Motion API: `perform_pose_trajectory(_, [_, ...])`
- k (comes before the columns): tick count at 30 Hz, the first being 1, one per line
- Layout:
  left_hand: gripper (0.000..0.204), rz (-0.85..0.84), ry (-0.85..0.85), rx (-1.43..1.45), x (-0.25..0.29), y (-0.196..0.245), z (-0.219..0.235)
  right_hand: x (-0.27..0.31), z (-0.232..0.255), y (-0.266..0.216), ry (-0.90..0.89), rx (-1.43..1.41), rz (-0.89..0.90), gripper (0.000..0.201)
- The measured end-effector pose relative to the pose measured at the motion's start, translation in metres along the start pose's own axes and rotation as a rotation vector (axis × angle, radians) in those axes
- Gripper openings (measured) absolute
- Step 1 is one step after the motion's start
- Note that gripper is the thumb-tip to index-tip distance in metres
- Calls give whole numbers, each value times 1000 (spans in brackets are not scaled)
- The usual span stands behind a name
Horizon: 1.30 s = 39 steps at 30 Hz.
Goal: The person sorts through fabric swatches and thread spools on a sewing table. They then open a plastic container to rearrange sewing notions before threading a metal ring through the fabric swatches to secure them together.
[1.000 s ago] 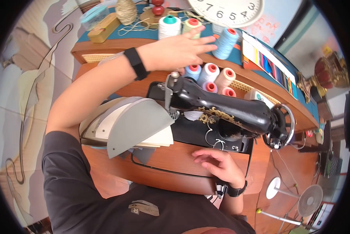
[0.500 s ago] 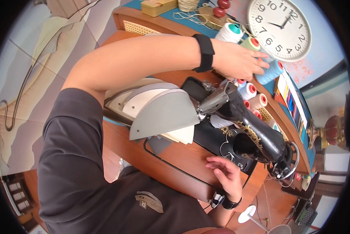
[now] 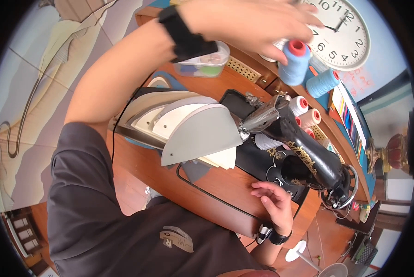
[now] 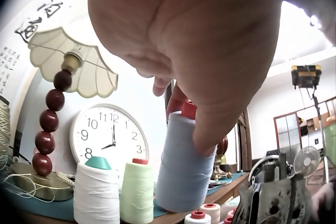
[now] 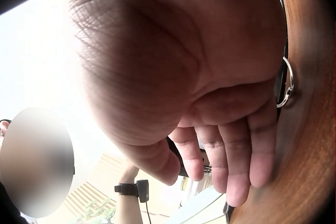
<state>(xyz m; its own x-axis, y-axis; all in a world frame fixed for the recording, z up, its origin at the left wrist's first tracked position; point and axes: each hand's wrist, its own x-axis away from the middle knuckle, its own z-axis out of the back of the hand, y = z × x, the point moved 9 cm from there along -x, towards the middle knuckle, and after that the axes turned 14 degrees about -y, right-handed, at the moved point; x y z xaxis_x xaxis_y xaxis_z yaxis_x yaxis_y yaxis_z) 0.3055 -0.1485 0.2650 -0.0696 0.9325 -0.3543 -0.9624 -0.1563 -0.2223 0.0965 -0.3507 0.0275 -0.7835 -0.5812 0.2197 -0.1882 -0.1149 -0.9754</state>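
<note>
My left hand (image 3: 262,23) grips a light blue cone of thread (image 3: 293,67) near its red top, thumb on one side. In the left wrist view the cone (image 4: 181,176) hangs nearly upright above several smaller-looking cones, its base clear of them. Below it stands a black sewing machine (image 3: 303,147) with gold ornament. Beside the machine's front edge, my right hand (image 3: 276,207) rests over the wooden table (image 3: 234,198) with fingers relaxed and holding nothing. White (image 3: 299,106) and peach (image 3: 310,117) thread cones stand behind the machine.
Grey and cream curved panels (image 3: 202,134) lie left of the machine. A clear plastic box (image 3: 206,64) sits behind them. On the raised shelf are another blue cone (image 3: 321,84), white (image 4: 96,195) and green (image 4: 137,192) cones, and a round clock (image 3: 336,41).
My left hand has taken hold of the blue cone behind the machine and lifted it up and toward the left. The head view has turned; my right hand stays by the machine.
</note>
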Motion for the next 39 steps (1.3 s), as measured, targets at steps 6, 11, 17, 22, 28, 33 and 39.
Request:
perform_pose_trajectory(6, [42,145,-84,112,27,-23,27,-1,0,-3,-33,18,-37,37])
perform_pose_trajectory(11, [40,498,-223,260,37,-50,22,0,-1,-4,-49,25,-64,36])
perform_pose_trajectory(17, [37,642,-249,369,46,-87,-5,0,-1,-2,-54,6,-32,36])
perform_pose_trajectory(22, [38,657,-291,243,50,-114,-33,0,-2,0,-55,5,-53,35])
perform_pose_trajectory(28, [43,837,-375,284,47,-132,-64,1,-2,-1,-48,17,-69,36])
perform_pose_trajectory(33, [46,823,-409,263,40,-133,-70,2,0,1,-40,31,-47,36])
perform_pose_trajectory(39, [43,825,-349,321,47,-138,-83,3,-1,1,-53,43,-33,37])
